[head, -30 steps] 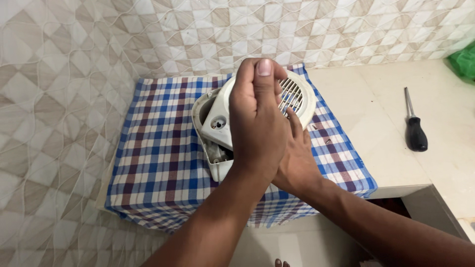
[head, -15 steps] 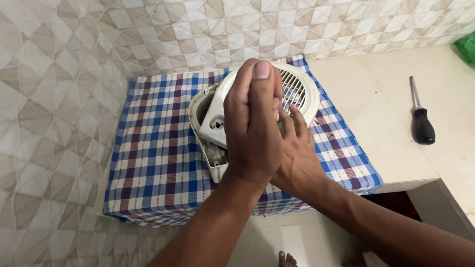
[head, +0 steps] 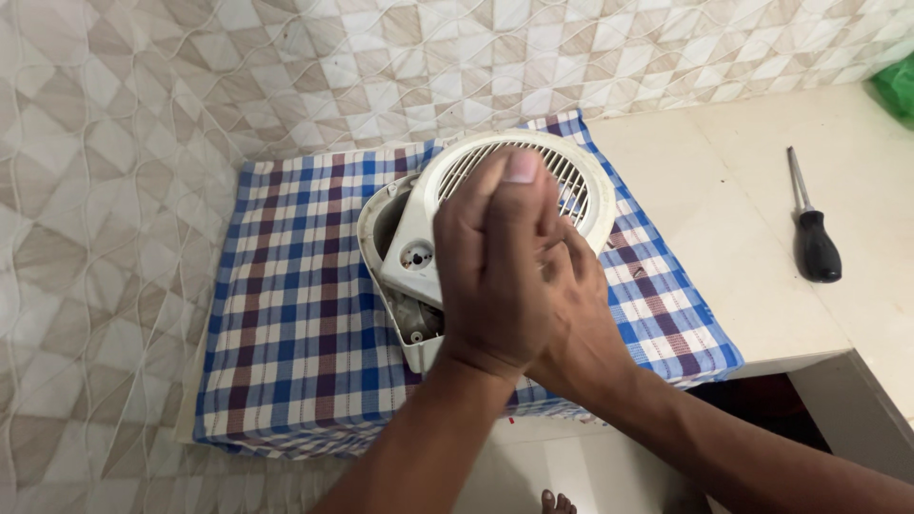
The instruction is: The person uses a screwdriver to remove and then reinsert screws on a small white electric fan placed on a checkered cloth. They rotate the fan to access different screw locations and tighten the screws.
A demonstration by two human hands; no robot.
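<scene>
Fingers [head: 514,205] of the left hand [head: 495,271] lie curled over the white round grille cover [head: 571,176] of a small fan heater housing [head: 405,276], pressed close together and bearing down on the plastic. Tucked under and behind it, the right hand [head: 576,324] grips the lower right side of the same cover; its fingers are mostly hidden, so I cannot tell exactly how they close. The cover sits askew on the housing, lifted at the left edge so that a dark gap and some inner parts show at the bottom left. Housing and cover rest near the middle of a blue, white and red checked cloth [head: 286,314] spread over the bench [head: 724,219].

Judging from the tilt, the cover looks only partly seated or partly freed. Uneven force from two hands on one side could snap a clip or crack the thin slats of the grille. The cloth could also slide under a sideways push, carrying the housing toward the front edge, where the floor lies well below and a bare toe [head: 557,502] shows.

A black-handled screwdriver [head: 811,228] lies on the bare bench to the right, well apart from both hands. A green object [head: 895,90] peeks in at the far right corner. Tiled wall [head: 190,95] rises close behind and to the left, leaving little room on that side. Both forearms cross in front, hiding the near side of the housing.
</scene>
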